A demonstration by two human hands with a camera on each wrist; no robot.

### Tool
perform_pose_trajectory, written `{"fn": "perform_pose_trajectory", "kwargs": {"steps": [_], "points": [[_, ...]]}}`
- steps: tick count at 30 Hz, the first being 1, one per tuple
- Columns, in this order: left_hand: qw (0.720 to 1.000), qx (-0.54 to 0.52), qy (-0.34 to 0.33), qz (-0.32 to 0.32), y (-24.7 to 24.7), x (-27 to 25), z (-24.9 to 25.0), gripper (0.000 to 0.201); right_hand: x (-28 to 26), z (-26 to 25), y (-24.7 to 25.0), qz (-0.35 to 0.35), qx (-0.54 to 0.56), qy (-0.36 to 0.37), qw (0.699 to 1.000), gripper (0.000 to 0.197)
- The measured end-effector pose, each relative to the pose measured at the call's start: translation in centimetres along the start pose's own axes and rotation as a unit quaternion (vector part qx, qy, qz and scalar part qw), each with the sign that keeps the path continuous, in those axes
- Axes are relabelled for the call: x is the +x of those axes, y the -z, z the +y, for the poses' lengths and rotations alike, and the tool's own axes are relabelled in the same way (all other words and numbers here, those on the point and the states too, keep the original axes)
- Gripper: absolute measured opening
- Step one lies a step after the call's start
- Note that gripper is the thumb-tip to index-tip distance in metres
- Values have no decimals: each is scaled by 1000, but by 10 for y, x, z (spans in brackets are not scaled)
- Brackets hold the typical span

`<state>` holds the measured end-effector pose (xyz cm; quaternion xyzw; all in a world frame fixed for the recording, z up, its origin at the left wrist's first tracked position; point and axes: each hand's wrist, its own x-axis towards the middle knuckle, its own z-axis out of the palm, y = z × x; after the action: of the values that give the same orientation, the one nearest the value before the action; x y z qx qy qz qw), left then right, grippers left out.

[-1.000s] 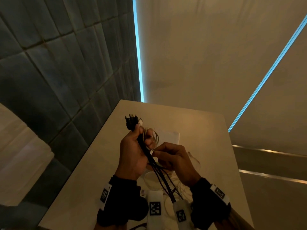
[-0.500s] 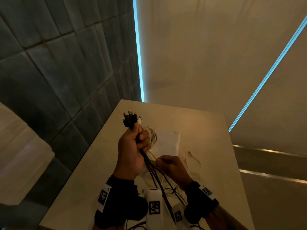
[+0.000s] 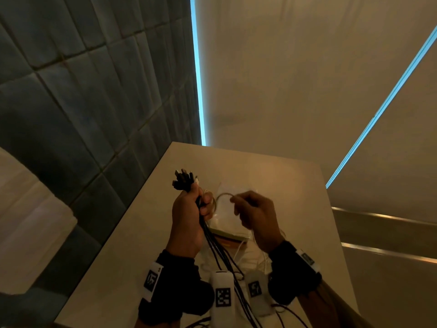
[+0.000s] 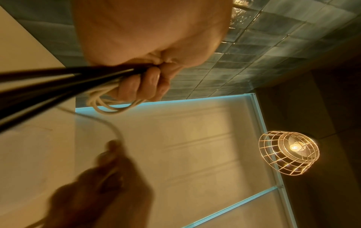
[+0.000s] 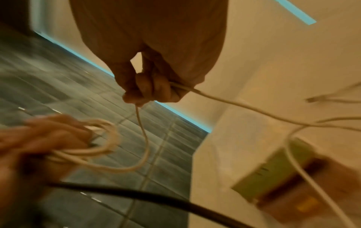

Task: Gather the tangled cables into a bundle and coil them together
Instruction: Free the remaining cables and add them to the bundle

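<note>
My left hand (image 3: 189, 216) is raised above the table and grips a bundle of black cables (image 3: 214, 242), their plugs (image 3: 183, 179) sticking out above the fist. Loops of white cable (image 4: 109, 106) are also clamped under its fingers (image 4: 144, 88). My right hand (image 3: 254, 213) is just to the right, pinching a white cable (image 5: 215, 98) that arcs across to the left hand's loops (image 5: 101, 138). The black cables trail down toward my body, and the white cable's tail hangs toward the table (image 3: 295, 185).
A white packet and a flat green-and-brown box (image 5: 273, 169) lie on the table under my hands. A dark tiled wall (image 3: 82, 102) runs along the table's left side. A wire-cage lamp (image 4: 289, 152) hangs overhead.
My right hand rose from low beside the cables to the level of the left fist, drawing a white cable up into an arc. The left hand kept its grip.
</note>
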<state>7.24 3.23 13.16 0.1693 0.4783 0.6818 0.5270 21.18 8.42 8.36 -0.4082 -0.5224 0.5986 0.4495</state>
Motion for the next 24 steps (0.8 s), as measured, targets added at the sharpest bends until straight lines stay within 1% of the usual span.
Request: {"fn": "perform_pose_trajectory", "kwargs": {"steps": [2, 4, 7, 9, 11, 14, 16, 22, 24], "points": [[1000, 14, 11, 13, -3, -1, -1, 30, -2, -25, -9, -31, 14, 54, 998, 13], [999, 25, 12, 18, -6, -2, 0, 28, -8, -41, -15, -70, 21, 85, 994, 12], [1000, 1, 20, -5, -8, -3, 2, 33, -17, -47, -19, -118, 19, 89, 989, 14], [998, -43, 26, -39, -8, -4, 4, 37, -20, -42, -19, -132, 13, 62, 989, 14], [995, -67, 18, -65, -7, -4, 6, 43, -20, -33, -15, -128, 15, 18, 992, 14], [993, -70, 13, -91, -6, -7, 5, 34, -22, -19, -11, -134, 33, -33, 990, 17], [992, -81, 13, -95, -5, -8, 5, 30, -24, -12, -10, -140, 43, -48, 988, 19], [989, -112, -8, -93, -6, -8, 5, 31, -29, 16, -5, -150, -18, -109, 982, 22], [990, -107, -6, -92, -4, -8, 5, 32, -28, 24, -2, -148, -36, -113, 982, 23]]}}
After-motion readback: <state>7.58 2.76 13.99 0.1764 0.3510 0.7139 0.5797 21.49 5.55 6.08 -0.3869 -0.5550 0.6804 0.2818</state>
